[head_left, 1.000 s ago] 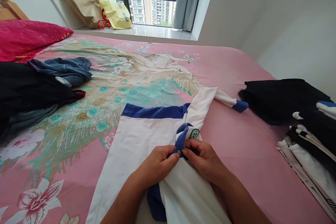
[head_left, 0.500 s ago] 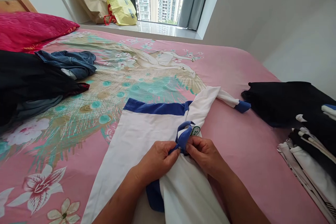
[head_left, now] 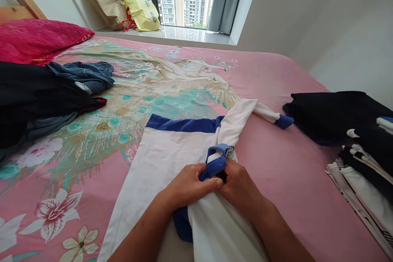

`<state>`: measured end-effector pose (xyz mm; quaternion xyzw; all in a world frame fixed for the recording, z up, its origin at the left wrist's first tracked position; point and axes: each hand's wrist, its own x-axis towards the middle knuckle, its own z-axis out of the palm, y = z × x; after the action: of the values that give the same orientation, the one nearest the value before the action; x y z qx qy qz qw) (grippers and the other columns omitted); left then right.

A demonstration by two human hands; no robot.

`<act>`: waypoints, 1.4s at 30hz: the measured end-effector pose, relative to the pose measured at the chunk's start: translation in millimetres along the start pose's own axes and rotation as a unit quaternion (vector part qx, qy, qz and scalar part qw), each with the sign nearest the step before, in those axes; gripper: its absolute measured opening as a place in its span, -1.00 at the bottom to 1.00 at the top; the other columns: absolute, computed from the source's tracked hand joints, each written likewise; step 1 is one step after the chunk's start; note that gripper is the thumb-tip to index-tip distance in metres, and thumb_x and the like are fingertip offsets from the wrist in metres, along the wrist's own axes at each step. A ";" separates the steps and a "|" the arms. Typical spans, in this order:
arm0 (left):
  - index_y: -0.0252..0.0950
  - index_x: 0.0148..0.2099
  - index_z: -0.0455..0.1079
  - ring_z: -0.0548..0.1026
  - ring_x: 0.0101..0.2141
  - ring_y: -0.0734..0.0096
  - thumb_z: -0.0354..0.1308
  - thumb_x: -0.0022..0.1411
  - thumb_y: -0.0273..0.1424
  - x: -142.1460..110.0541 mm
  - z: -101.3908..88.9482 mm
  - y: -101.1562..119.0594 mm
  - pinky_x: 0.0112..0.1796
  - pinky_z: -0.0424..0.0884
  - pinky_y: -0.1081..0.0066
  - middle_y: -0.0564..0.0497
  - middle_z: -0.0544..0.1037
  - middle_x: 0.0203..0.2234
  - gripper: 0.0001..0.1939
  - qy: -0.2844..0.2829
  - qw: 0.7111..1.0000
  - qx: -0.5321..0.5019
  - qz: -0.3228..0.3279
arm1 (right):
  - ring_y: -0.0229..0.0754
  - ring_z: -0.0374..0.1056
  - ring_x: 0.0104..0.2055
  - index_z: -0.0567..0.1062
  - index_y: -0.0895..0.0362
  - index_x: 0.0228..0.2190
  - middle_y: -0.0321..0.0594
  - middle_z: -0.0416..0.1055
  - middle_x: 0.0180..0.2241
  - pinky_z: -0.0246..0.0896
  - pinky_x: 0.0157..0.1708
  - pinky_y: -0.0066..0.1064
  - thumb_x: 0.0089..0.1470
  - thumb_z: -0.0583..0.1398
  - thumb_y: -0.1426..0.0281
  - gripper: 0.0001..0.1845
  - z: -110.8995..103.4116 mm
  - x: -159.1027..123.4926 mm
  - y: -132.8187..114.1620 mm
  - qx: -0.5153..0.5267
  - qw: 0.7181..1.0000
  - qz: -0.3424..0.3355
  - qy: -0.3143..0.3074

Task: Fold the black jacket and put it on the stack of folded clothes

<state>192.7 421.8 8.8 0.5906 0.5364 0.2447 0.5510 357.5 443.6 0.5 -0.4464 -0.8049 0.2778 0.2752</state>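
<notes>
A white shirt (head_left: pixel 172 151) with blue trim lies on the bed, one long sleeve stretched toward the upper right and ending in a blue cuff (head_left: pixel 284 121). Its blue collar (head_left: pixel 215 167) is bunched up between my hands, with a round dark badge just beyond. My left hand (head_left: pixel 192 184) pinches the collar from the left, thumb laid across toward the other hand. My right hand (head_left: pixel 241 184) grips the collar's right side with curled fingers. Whatever lies between the fingertips is partly hidden.
Folded black clothes (head_left: pixel 334 114) and a stack of folded garments (head_left: pixel 365 180) sit on the right. Black clothing (head_left: pixel 39 98), jeans (head_left: pixel 87 74) and a red pillow (head_left: pixel 39 39) are at the left. A paper bag (head_left: pixel 106 8) and yellow bag (head_left: pixel 143 14) stand on the windowsill.
My fingers have shifted on the collar: the left thumb now reaches farther right, and the right hand has turned inward. The collar band stands more open. The view has shifted slightly.
</notes>
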 end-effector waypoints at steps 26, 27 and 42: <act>-0.34 -0.39 0.38 0.17 -0.50 0.54 -0.03 0.05 -0.44 7.1 2.7 -3.7 -0.46 0.10 0.51 0.13 0.29 -0.57 -0.83 -0.001 0.996 -0.090 0.013 | -0.39 0.06 -0.60 0.37 0.16 -0.49 -0.36 0.22 -0.60 -0.04 -0.64 -0.56 -0.09 0.18 0.34 -0.87 -4.0 1.7 13.2 0.335 0.905 0.242 -0.099; -0.34 -0.39 0.38 0.17 -0.50 0.54 -0.02 0.06 -0.43 6.7 3.2 -3.5 -0.46 0.09 0.51 0.13 0.28 -0.58 -0.84 0.010 0.997 -0.078 0.022 | -0.39 0.05 -0.60 0.37 0.17 -0.49 -0.36 0.22 -0.60 -0.04 -0.65 -0.56 -0.10 0.19 0.32 -0.84 -5.1 2.3 13.0 0.346 0.898 0.251 -0.103; -0.35 -0.36 0.38 0.25 -0.52 0.56 0.24 0.03 -0.24 -2.1 -5.4 1.7 -0.49 0.17 0.53 0.13 0.34 -0.55 -0.75 -0.065 0.988 -0.136 -0.032 | -0.29 0.16 -0.44 0.37 0.14 -0.40 -0.33 0.23 -0.51 0.13 -0.44 -0.50 0.09 0.13 0.23 -0.78 -6.3 -2.5 3.1 0.284 0.945 0.152 0.052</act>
<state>187.9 422.3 12.4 0.5073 0.4797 0.2593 0.6673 364.7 444.1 2.3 -0.4804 -0.5997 0.5101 0.3865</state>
